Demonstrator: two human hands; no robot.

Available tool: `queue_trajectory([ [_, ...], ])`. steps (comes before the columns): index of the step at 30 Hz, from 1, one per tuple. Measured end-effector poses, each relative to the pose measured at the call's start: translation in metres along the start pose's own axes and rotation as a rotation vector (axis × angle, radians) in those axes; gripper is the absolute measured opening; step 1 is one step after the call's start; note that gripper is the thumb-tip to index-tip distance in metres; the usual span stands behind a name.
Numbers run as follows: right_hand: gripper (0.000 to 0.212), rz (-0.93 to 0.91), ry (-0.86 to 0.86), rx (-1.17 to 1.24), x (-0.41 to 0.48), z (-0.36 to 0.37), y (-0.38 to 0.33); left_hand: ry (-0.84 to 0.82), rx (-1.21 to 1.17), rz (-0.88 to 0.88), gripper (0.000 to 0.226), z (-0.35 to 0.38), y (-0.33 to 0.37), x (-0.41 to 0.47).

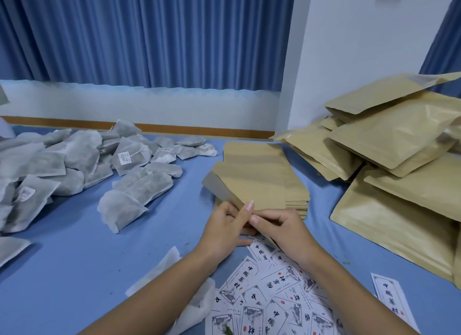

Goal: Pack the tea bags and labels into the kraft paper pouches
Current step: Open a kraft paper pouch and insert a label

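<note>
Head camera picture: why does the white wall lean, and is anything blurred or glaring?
Head view: the wide-angle lens tilts the white wall. Tea bags at the left border look smeared. The left hand and right hand, pinching a pouch, are sharp. The light is soft, with shadows faint and only a mild sheen on the filled pouches.

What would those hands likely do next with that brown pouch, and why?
Probably spread open the pouch at its near edge. The left hand and right hand both pinch that edge, it looks flat, and tea bags and labels lie loose nearby.
</note>
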State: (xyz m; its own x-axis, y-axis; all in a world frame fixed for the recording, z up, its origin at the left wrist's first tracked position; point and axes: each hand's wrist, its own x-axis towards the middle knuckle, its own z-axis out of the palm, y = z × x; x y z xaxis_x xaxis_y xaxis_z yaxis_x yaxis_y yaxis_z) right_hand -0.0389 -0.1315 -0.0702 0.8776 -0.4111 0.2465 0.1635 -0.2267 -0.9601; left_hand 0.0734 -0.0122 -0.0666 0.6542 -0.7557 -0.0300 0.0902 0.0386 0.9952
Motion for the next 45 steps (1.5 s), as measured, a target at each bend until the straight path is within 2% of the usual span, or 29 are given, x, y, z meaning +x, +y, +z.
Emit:
queue_trajectory([
  [6,0.025,0.061,-0.033,0.054,0.0,-0.006,-0.006,-0.014,-0.006,0.023,0.052,0.002,0.003,-0.002],
  [13,0.024,0.093,0.001,0.023,0.0,-0.01,-0.003,-0.052,-0.03,0.058,0.059,0.003,0.0,-0.002],
  [19,0.026,0.087,0.016,0.044,-0.002,-0.011,-0.009,-0.077,0.001,0.109,0.033,0.003,-0.008,0.003],
  [24,0.028,0.088,0.018,0.013,-0.001,-0.012,-0.009,-0.087,0.01,0.123,0.04,0.002,-0.01,0.003],
  [30,0.032,0.122,0.036,-0.06,0.0,-0.012,-0.005,-0.058,0.021,0.081,0.016,0.002,-0.01,0.004],
  [32,0.026,0.1,0.047,-0.083,0.001,-0.01,-0.002,-0.054,0.021,0.056,0.015,0.002,-0.007,0.003],
  [35,0.02,-0.009,0.069,-0.221,-0.001,0.001,0.0,-0.026,0.024,0.013,0.021,0.002,-0.004,0.002],
  [40,0.016,-0.22,0.076,-0.712,-0.002,0.011,0.001,0.07,0.093,0.025,0.02,0.001,-0.007,0.003],
  [45,0.015,-0.241,0.181,-0.793,-0.001,0.01,0.0,0.066,0.236,0.077,0.024,0.002,-0.008,0.004],
])
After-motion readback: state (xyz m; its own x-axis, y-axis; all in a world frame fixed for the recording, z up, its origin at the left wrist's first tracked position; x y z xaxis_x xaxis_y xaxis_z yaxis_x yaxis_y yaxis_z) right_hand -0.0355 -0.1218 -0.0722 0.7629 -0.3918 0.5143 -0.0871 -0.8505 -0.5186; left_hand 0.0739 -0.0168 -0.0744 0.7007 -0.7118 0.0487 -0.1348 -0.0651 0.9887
